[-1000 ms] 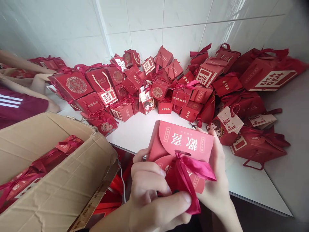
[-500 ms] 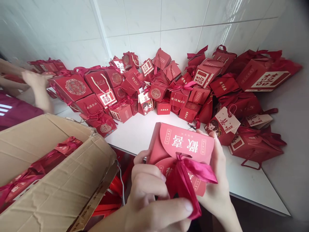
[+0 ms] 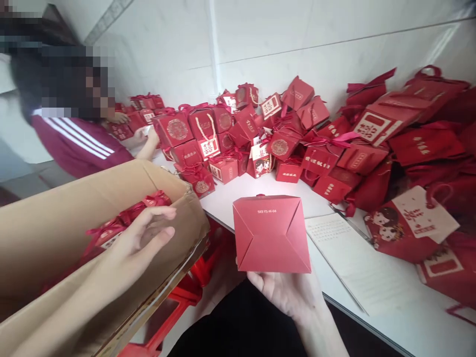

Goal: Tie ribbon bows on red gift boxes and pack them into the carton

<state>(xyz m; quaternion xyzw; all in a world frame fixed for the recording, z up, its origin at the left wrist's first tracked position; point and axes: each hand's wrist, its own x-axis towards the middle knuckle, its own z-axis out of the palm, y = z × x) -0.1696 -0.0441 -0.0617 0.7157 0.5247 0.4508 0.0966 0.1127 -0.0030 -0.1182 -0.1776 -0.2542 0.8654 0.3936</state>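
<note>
A red gift box (image 3: 271,235) rests in my right hand (image 3: 286,292), its folded bottom with small printed lettering turned toward me. My right palm and thumb support it from below; the other fingers are hidden behind the box. My left hand (image 3: 145,238) is empty, thumb and fingers apart, over the opening of a cardboard carton (image 3: 174,218). Inside that carton lie red boxes with ribbons (image 3: 156,198), just beyond my left fingertips.
Several red gift boxes (image 3: 245,124) are piled along the wall on a white table (image 3: 223,203). An open notebook (image 3: 345,253) and a pen lie at the right. A co-worker in a maroon sleeve (image 3: 82,144) handles boxes at left. Red stools (image 3: 182,292) stand below.
My left hand has let go of the ribbon and moved left over the carton. The box in my right hand has been turned to show its bottom. The view has swung left.
</note>
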